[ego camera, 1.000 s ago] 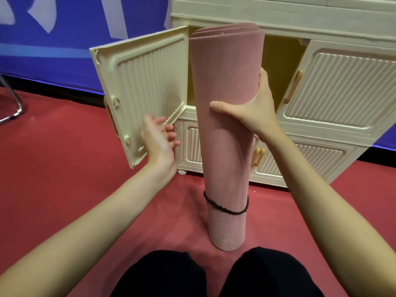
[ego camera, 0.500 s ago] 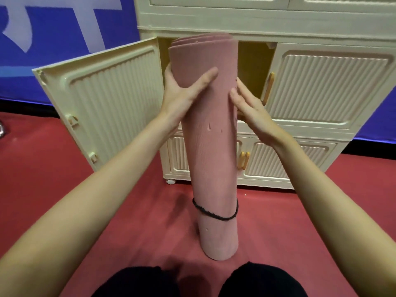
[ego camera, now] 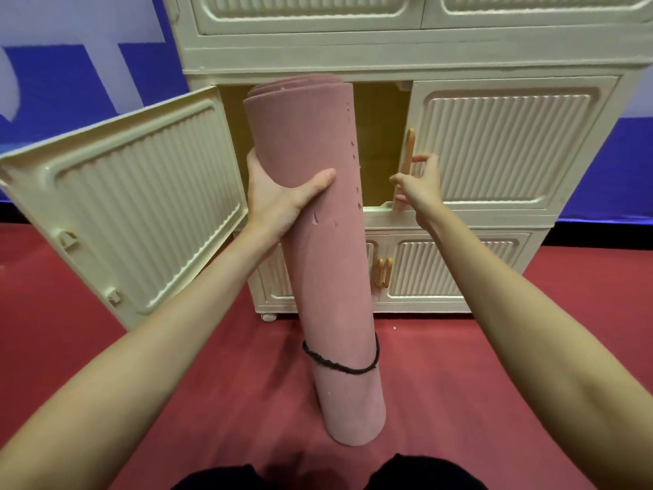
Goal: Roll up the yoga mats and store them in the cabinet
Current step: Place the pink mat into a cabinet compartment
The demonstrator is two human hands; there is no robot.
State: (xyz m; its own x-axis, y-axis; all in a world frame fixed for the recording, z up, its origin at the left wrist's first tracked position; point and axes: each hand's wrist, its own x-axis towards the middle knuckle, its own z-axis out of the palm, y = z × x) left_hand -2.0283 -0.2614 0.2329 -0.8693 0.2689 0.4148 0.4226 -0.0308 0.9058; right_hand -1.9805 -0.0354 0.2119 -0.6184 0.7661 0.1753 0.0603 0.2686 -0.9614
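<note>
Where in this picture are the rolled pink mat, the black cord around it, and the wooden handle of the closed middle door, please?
rolled pink mat (ego camera: 328, 277): head view, middle of the roll's side.
black cord (ego camera: 341, 366): head view, front of the loop.
wooden handle (ego camera: 410, 146): head view, upper part of the bar.

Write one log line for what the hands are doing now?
left hand grips pink mat | right hand open, reaching door handle | mat upright on floor

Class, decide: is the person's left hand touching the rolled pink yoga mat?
Touching. The head view shows the left hand wrapped round the rolled pink yoga mat, thumb pressed across its front.
</note>
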